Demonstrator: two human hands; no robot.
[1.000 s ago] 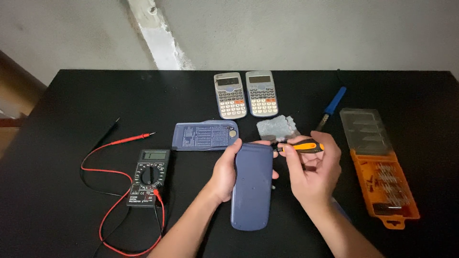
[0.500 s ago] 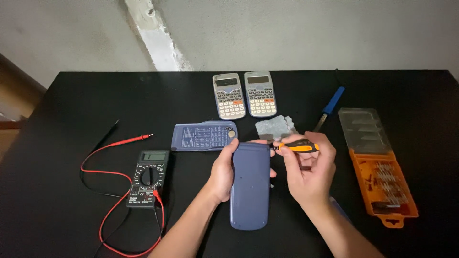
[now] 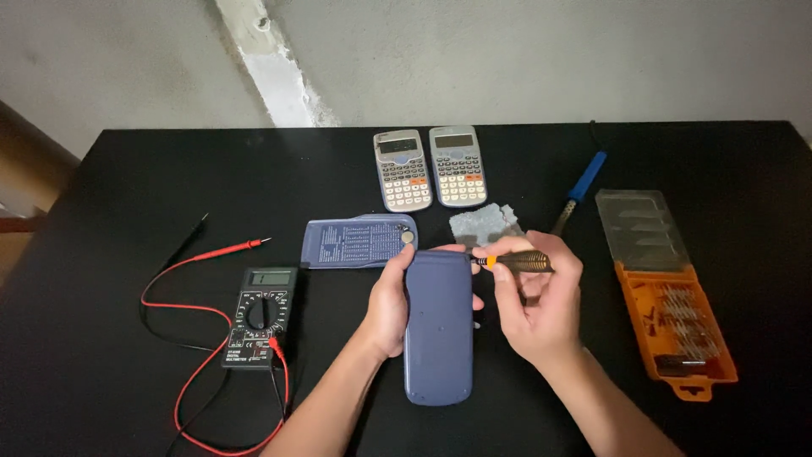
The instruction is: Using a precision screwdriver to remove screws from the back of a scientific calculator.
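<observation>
Screwdriver tip now right at the calculator's top edge

Left hand (image 3: pixel 391 306) gripping flat blue-grey plastic calculator body (image 3: pixel 437 326) face-down at table's middle; right hand (image 3: pixel 534 306) pinching small black-and-orange screwdriver (image 3: pixel 514 261), shifted slightly closer since a second ago, probably lining up on a screw

Just a plain black table (image 3: pixel 127 186) with a matte top, pushed up near a rough grey wall (image 3: pixel 524 59) that looks like bare plaster or concrete. There's a pale, chipped stripe (image 3: pixel 271 68) running diagonally down that wall, and off to the left edge you can see a bit of brown wood (image 3: pixel 30 178). Lighting's pretty dim and flat, no hard shadows.
</observation>
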